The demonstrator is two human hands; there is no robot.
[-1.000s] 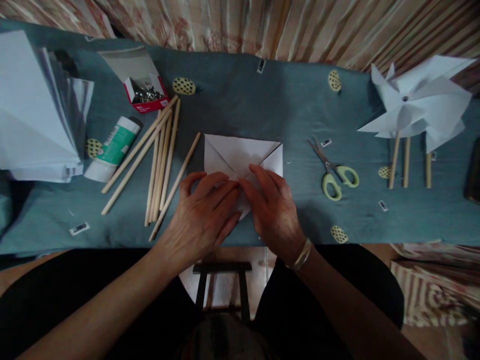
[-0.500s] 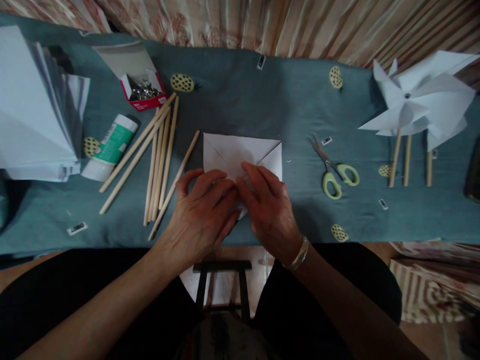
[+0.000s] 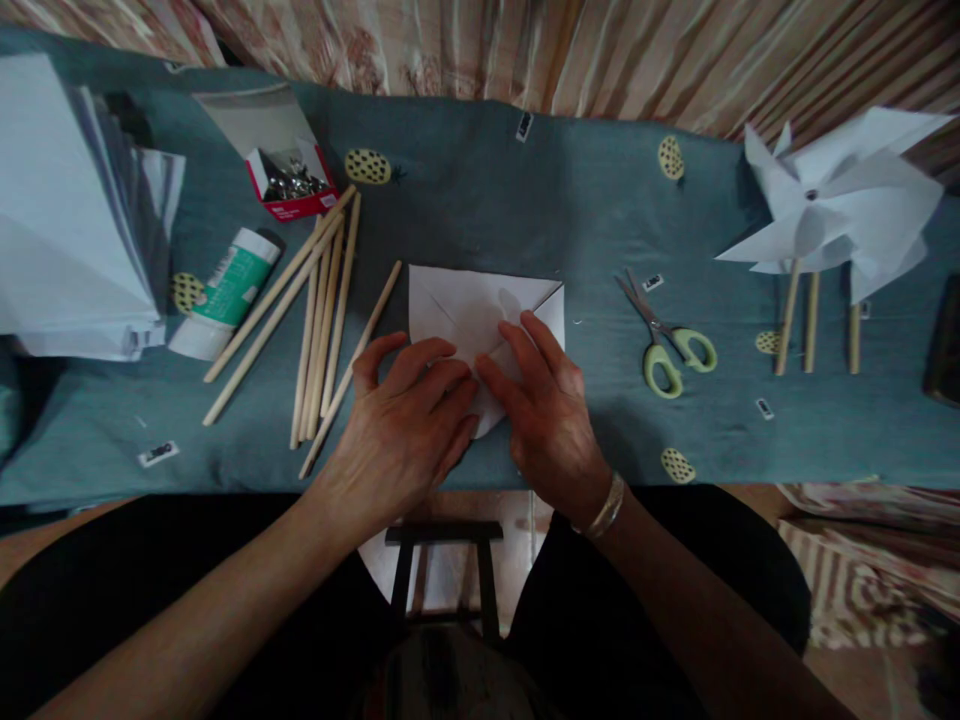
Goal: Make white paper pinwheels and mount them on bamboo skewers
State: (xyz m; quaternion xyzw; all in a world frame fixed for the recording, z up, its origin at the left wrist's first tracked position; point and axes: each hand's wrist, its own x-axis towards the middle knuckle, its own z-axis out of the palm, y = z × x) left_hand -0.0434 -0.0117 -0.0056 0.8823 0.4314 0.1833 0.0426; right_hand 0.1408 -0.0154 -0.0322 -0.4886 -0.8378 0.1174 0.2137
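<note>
A white sheet of paper (image 3: 450,290) with diagonal lines running in from its upper corners lies on the cloth in front of me. My left hand (image 3: 409,415) rests on its left lower part, fingers apart and bent a little. On the right lower part lies my right hand (image 3: 551,410), its fingers stretched forward over the paper; a bracelet circles that wrist. The paper's near left portion is hidden under my left hand. Left of the paper lies a single wooden stick (image 3: 352,365), close to my left fingers.
Several wooden sticks (image 3: 311,330), a glue stick (image 3: 232,290), an open box of metal pins (image 3: 292,190) and a paper stack (image 3: 75,220) lie left. Green-handled scissors (image 3: 664,340) lie right of the paper, before white paper pinwheels (image 3: 840,200) on sticks. A curtain (image 3: 480,50) hangs behind.
My right hand has slid slightly to the right across the paper, away from my left fingers, baring more of the paper's middle. My left hand has stayed nearly in place.
</note>
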